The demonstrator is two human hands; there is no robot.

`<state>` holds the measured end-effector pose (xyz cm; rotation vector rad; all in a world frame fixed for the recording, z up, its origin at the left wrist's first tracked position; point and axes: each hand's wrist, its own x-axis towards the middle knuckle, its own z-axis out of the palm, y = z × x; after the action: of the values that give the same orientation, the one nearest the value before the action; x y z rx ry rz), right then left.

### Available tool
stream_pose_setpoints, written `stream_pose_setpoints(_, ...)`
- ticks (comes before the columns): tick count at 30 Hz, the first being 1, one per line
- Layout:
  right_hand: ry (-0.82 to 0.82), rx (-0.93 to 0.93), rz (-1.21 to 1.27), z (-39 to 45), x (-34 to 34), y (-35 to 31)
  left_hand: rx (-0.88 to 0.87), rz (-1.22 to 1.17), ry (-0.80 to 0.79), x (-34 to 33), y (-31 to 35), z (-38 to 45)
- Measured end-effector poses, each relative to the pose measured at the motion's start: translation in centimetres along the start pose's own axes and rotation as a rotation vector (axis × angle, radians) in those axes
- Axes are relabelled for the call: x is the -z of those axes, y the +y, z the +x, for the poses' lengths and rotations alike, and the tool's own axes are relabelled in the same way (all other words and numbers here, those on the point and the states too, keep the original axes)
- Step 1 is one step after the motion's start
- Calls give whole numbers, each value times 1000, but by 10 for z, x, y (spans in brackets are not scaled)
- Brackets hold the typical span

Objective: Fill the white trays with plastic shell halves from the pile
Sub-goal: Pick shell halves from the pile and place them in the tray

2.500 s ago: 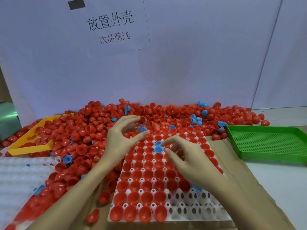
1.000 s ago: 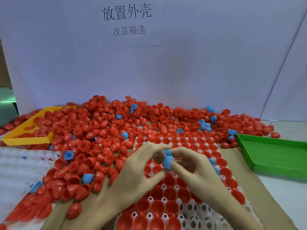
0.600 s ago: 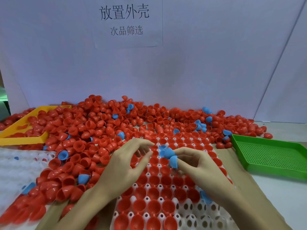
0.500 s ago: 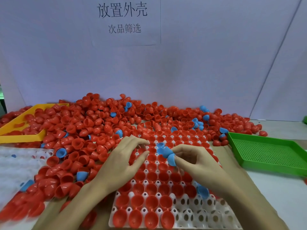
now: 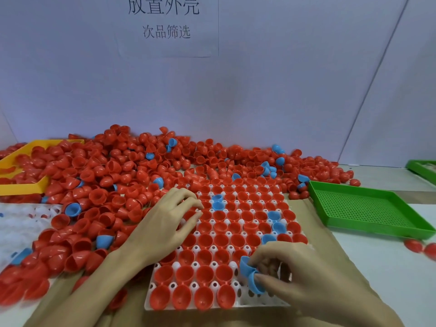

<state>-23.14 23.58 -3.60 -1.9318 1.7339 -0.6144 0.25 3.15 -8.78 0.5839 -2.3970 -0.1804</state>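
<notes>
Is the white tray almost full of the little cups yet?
Nearly. Most pockets of the white tray already hold red or blue shells. The right hand holds two blue shells over the empty pockets in the near right corner. The left hand rests on the tray. Plenty remain in the pile.

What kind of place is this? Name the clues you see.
Probably a factory sorting bench: a huge pile of red shell halves, a white tray being filled by hand, and a printed sign on the wall.

Shell pile (image 5: 122,185) crowding white tray (image 5: 264,300)
</notes>
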Motion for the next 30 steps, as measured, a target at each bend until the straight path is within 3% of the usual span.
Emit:
stream_pose_setpoints(19,-95,-5,-26,15,-9,-6,-18,36,45,9,-1,2)
stream_pose_setpoints(30,-105,47,21,32,18,2,115,28,167,28,-23,5)
